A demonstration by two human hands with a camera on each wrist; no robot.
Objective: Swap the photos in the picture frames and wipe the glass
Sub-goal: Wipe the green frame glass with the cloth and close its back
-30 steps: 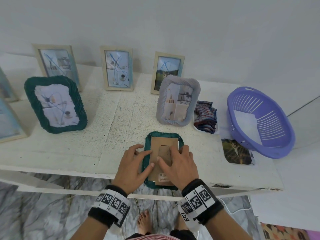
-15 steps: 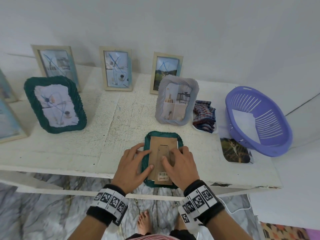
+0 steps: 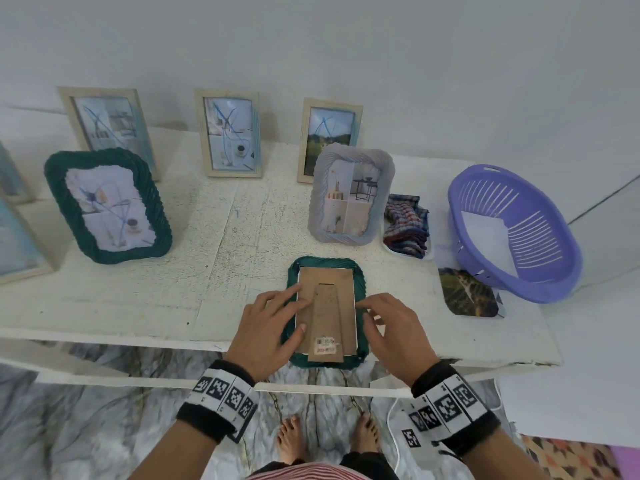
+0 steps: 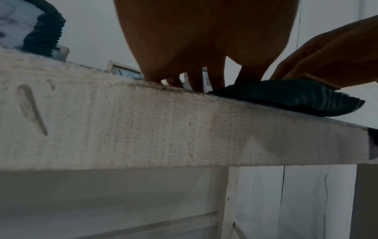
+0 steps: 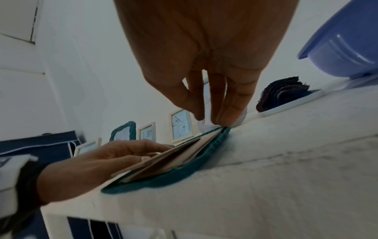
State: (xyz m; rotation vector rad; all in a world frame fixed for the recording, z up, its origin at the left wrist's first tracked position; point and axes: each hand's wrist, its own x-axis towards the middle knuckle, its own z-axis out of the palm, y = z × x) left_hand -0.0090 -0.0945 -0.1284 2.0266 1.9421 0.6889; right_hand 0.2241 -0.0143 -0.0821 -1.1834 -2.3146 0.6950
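Lower centre: face-down green frame (image 3: 325,311); right hand (image 3: 391,327) has shifted off the backing board (image 3: 327,306) to pinch its right edge; left hand (image 3: 266,327) presses flat, fingers released. Backing removal beginning.

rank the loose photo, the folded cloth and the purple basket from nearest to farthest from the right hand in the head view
Measured from the right hand:
1. Loose photo, lying flat just to its right, near the table's front edge.
2. Folded cloth, farther back, beside the grey frame.
3. Purple basket, far right.
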